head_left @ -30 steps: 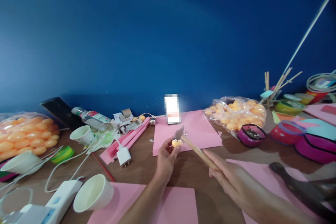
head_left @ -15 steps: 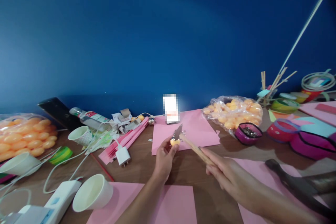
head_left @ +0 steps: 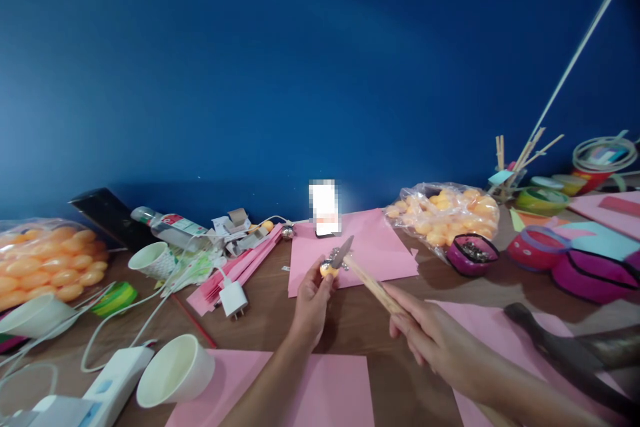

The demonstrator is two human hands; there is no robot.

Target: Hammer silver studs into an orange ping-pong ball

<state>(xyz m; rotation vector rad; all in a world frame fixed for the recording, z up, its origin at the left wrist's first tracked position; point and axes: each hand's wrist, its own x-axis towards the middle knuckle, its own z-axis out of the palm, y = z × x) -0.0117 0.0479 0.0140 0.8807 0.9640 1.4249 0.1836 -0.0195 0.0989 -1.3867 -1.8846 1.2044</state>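
Note:
Between the fingers and thumb of my left hand [head_left: 311, 307] is a small orange ball [head_left: 329, 269], its upper part covered with shiny silver studs. My right hand [head_left: 423, 327] grips the wooden handle of a hammer [head_left: 371, 283]. The hammer's dark, pointed metal head lies across the studded top of the ball; whether it touches is hard to tell. Just beyond the hands lies a pink sheet [head_left: 367, 243], with a phone-like device with a blurred-out bright screen [head_left: 325, 207] standing on it.
Bags of orange balls [head_left: 445, 210] flank the table. A purple pouch [head_left: 473, 253] holds small metal pieces. At left are a white cup [head_left: 176, 371], a power strip [head_left: 120, 377], cables, a charger [head_left: 233, 297] and a bottle [head_left: 170, 227]. A dark curved tool [head_left: 545, 340] lies right.
The ball in my left hand has shifted slightly left and shows more of its silver studs. The hammer head has tilted further right across it.

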